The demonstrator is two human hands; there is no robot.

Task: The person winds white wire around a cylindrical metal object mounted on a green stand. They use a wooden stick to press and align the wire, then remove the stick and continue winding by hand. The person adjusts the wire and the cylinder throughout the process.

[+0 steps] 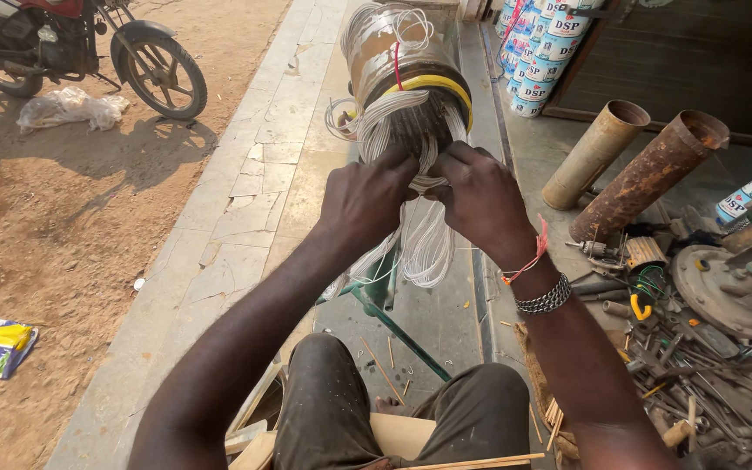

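Observation:
A cylindrical metal motor core [398, 61] stands in front of me, wound with bundles of white wire [415, 113] and ringed by a yellow band. My left hand [367, 196] and my right hand [476, 196] both grip the white wire bundles at the near end of the core, fingers closed around the strands. Loose loops of the white wire [428, 248] hang down below my hands. My right wrist wears a metal chain bracelet and a red thread.
Two rusty pipes [646, 170] lean at the right, above a heap of tools and metal scrap [698, 348]. Stacked tins [537, 52] stand at the back. A motorcycle [71, 43] is parked on the dirt at the left. My knees [393, 409] are below.

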